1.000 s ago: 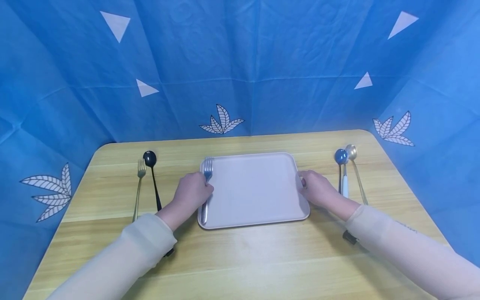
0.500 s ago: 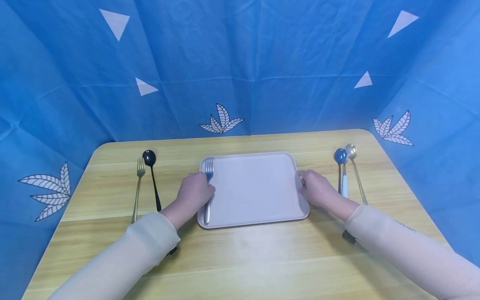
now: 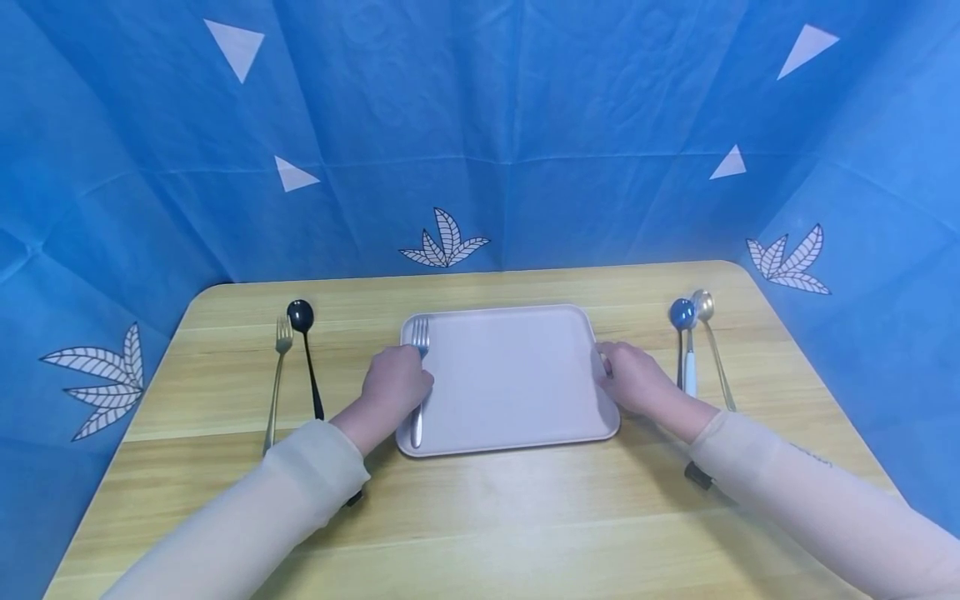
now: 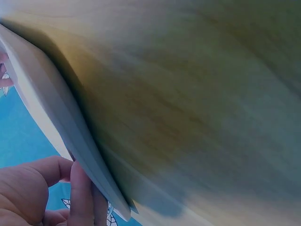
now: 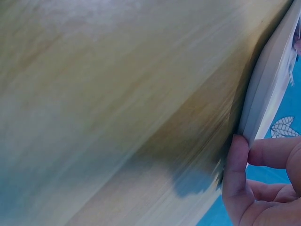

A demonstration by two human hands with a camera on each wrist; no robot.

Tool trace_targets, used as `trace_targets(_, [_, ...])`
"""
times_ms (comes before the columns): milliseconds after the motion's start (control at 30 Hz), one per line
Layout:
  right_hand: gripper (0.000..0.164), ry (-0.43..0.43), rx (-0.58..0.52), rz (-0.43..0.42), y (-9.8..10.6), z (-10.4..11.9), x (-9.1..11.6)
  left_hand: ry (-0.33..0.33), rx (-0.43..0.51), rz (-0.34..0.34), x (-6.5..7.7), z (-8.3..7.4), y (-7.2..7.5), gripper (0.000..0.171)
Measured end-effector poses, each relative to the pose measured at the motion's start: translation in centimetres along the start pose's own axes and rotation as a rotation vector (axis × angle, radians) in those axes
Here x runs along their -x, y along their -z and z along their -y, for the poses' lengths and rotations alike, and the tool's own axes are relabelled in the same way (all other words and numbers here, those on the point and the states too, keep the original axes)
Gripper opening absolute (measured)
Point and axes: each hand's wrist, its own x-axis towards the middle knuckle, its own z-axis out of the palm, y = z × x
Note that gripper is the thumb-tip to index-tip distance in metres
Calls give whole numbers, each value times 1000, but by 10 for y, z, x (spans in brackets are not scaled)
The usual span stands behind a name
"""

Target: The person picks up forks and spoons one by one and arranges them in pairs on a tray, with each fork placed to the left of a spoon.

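A pale rectangular tray [image 3: 517, 375] lies on the wooden table. Along its left side sits a silver fork [image 3: 417, 429], tines pointing away from me. My left hand [image 3: 395, 383] pinches the fork around its middle, over the tray's left rim. In the left wrist view, the fingers [image 4: 81, 188] are close against the tray's side [image 4: 70, 120]; the fork is mostly hidden there. On the opposite side, my right hand [image 3: 633, 375] grips the tray's right edge. The right wrist view shows its thumb and a finger pinching the tray rim [image 5: 256, 108].
Left of the tray lie a gold-toned fork [image 3: 282, 337] and a black spoon [image 3: 301, 317]. To the right are a blue-looking spoon [image 3: 682, 313] with another handle close beside it, and a gold-toned spoon [image 3: 703, 305]. Blue patterned cloth [image 3: 480, 100] hangs behind the table.
My left hand has shifted slightly to the right, and the fork has slid a little inward from the tray's left rim with it. The right hand and the tray look unmoved.
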Motion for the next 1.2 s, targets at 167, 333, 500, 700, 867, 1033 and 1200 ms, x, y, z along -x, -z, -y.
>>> trace_targets(167, [55, -14, -2, 8, 0, 0, 0, 0, -20, -2, -1, -1, -1, 18])
trace_targets(333, [55, -21, 3, 7, -1, 0, -1, 3, -20, -3, -1, -2, -1, 17])
trace_targets(500, [55, -25, 1, 6, -1, 0, -1, -6, -30, -13, 0, -1, -2, 15])
trace_targets(700, [54, -30, -1, 10, 0, 0, -1, -10, -47, -23, -1, -1, -4, 16])
trace_targets(867, [55, -29, -7, 11, -1, -1, 0, -9, -46, -21, -2, -1, -5, 17])
trace_targets(1033, [55, -25, -10, 9, -1, -2, 0, -6, -45, -20, -3, -1, -5, 18])
trace_targets(1200, [56, -20, -15, 10, -1, -3, -1, -1, -41, -17, -3, -2, -4, 18])
